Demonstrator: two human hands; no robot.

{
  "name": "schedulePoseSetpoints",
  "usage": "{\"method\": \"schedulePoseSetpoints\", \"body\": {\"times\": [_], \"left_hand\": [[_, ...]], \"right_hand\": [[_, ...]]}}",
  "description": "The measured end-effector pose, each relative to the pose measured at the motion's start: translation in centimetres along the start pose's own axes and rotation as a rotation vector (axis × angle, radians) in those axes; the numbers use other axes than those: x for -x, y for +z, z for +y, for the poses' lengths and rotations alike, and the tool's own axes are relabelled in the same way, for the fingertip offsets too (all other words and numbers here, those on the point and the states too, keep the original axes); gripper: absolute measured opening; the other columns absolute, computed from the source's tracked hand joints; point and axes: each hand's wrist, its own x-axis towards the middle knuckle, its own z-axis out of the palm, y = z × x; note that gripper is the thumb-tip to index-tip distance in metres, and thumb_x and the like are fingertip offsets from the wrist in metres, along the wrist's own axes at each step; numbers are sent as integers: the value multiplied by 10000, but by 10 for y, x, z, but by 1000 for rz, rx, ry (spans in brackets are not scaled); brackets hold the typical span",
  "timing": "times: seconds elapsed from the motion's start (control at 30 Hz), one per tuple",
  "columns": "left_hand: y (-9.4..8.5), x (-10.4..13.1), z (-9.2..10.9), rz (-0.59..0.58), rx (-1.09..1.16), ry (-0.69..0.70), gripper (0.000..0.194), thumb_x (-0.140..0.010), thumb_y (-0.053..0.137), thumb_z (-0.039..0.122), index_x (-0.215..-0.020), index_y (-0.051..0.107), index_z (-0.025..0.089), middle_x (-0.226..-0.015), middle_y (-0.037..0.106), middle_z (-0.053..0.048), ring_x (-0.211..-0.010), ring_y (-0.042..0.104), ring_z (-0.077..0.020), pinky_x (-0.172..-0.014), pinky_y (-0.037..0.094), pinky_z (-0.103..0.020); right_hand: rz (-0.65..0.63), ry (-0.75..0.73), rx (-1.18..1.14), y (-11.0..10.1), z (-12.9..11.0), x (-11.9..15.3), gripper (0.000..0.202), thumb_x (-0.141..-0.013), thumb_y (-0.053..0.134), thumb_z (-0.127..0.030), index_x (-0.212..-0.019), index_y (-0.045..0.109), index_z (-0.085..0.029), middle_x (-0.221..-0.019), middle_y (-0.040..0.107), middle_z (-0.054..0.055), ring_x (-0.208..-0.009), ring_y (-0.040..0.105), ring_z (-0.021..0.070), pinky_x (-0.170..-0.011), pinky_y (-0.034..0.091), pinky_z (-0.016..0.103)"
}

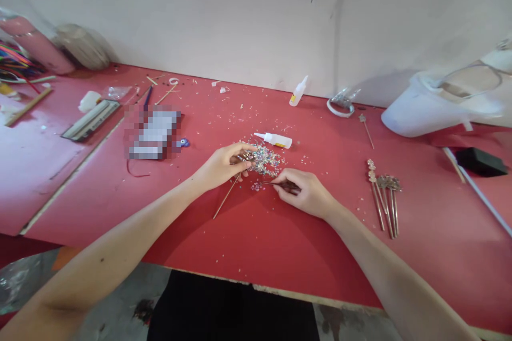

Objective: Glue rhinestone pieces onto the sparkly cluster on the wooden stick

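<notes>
Hairpin (pixel 226 196) points toward seven o'clock of the loose chips (pixel 267 159), its head pinched in my left hand (pixel 219 167); at four, my right hand (pixel 303 191) clamps tweezers (pixel 288 185). I judge a careless knuckle could scatter chips or roll the glue bottle (pixel 280 141) at one.

Moderately bright under diffuse light, with a pale sheen over the red table (pixel 336 144) to left and right, soft shadow deepening the red nearer in, around the left hand (pixel 222 165) and right hand (pixel 302 192), and a dull grey-white cast on the far wall (pixel 200 21). Stretched and tilted toward the sides, with soft detail at the pink bottle (pixel 38 42) and white bucket (pixel 412 106). Smudged among the fine flakes (pixel 266 159), and broken into coarse square blocks over a flat item (pixel 156 136) left of centre.
</notes>
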Motion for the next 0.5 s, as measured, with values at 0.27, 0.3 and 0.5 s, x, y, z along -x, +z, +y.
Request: {"method": "schedulePoseSetpoints", "body": {"times": [0.27, 0.3, 0.5], "left_hand": [[1, 0, 1, 7, 6, 15, 328, -826, 593, 178, -1152, 558, 181, -810, 621, -27, -638, 620, -125, -528, 540, -212], [1, 0, 0, 6, 0, 16, 329, -829, 593, 186, -1156, 559, 180, -814, 621, -29, -642, 620, -127, -531, 542, -217], [-2, -1, -2, 11, -14, 21, 333, -844, 595, 226, -1173, 558, 186, -830, 617, -35, -660, 626, -137, -531, 545, -228]], "right_hand": [[-15, -43, 57, -1, -4, 0, 47, -861, 549, -241, -866, 594, -228, -727, 605, -6, -598, 539, 98, -572, 433, 215], [-16, -46, 54, -1, -4, 0, 47, -862, 549, -241, -868, 594, -227, -726, 603, -7, -596, 541, 97, -574, 433, 214], [-14, -57, 79, -1, -1, 1, 46, -866, 550, -239, -876, 592, -222, -733, 595, -6, -610, 551, 100, -578, 430, 216]]}}
